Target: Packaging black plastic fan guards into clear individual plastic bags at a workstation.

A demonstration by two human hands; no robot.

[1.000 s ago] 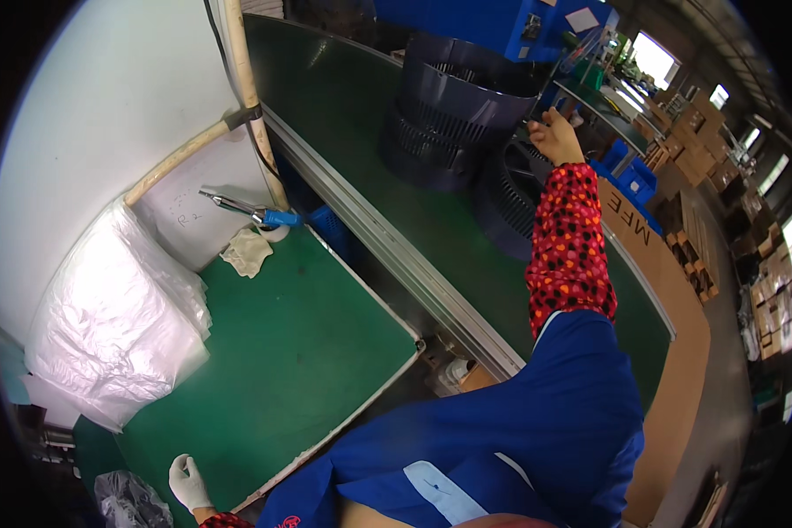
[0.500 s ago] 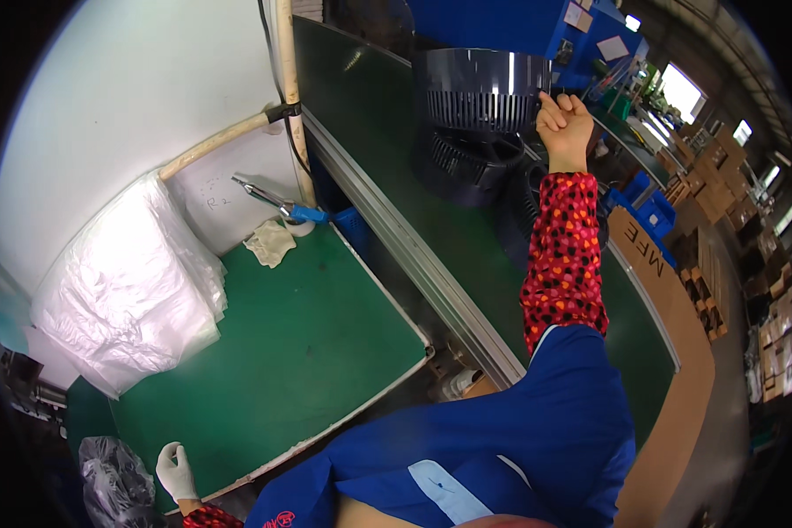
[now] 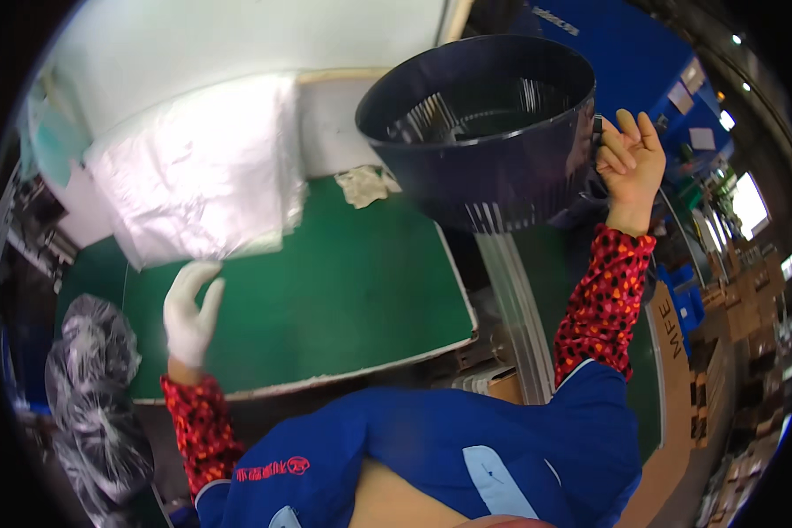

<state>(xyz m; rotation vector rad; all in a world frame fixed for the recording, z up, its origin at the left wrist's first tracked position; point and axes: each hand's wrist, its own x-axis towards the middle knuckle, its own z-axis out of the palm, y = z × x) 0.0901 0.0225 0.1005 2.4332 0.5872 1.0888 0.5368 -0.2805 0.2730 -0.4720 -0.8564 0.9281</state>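
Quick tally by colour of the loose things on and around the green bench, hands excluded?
Dark blue: 1, the ribbed plastic basket held up at its rim by the bare right hand.
White: 2, the stack of plastic bags beyond the gloved left hand, and the crumpled rag.
Black: 1, the bin bag left of the bench.
Total: 4

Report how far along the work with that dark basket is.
Done: the dark ribbed basket is lifted clear, in the air above the green mat. In hand: the bare right hand grips its rim, while the gloved left hand is spread open over the mat, just below the white plastic bags. Left: the basket is not yet set down, and it looks empty inside.
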